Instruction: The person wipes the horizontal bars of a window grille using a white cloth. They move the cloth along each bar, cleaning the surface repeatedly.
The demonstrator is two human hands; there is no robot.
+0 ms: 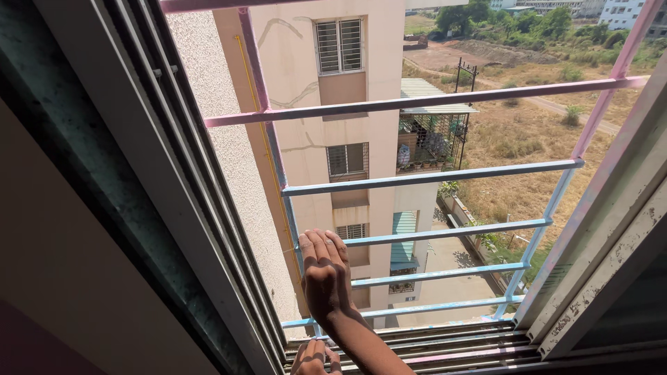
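Observation:
My right hand [324,276] reaches out through the open window, back of the hand towards me. Its fingers are curled together over a light blue horizontal bar [445,232] of the window grille, near the bar's left end by the vertical post [288,222]. My left hand [314,357] is low at the bottom edge, half cut off. Its bent fingers rest by the sliding window track [451,344], just under my right forearm. Whether it holds anything is hidden.
The grille's upper bars are pink [431,102] and its lower ones blue [431,178]. A dark window frame [139,208] runs down the left and a worn, paint-flecked frame [611,264] down the right. Outside stand a beige apartment block [333,125] and dry open ground [528,139] far below.

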